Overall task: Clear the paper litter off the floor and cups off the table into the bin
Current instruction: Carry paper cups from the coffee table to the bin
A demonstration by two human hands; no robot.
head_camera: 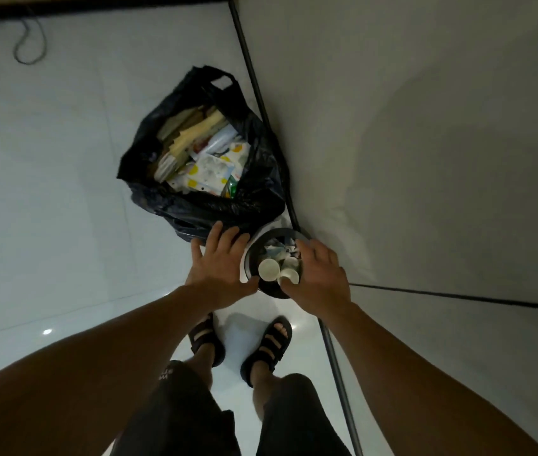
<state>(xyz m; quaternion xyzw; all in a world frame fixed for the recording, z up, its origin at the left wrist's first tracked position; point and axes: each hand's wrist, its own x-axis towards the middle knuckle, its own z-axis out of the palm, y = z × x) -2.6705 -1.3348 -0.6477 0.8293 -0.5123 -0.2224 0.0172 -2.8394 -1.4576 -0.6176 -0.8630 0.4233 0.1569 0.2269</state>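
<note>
Bin (273,292): one, round, black, on the floor (63,225) in the corner of the wall (425,159). Contents: two white cups (268,268), mouths up, side by side, on crumpled paper (277,250).

Left hand (221,263): fingers straight and spread, holding nothing, beside the bin's left rim.

Right hand (320,274): over the right rim, thumb at one cup; grip cannot be determined.

One full black bag (202,205) stands just behind the bin.
</note>
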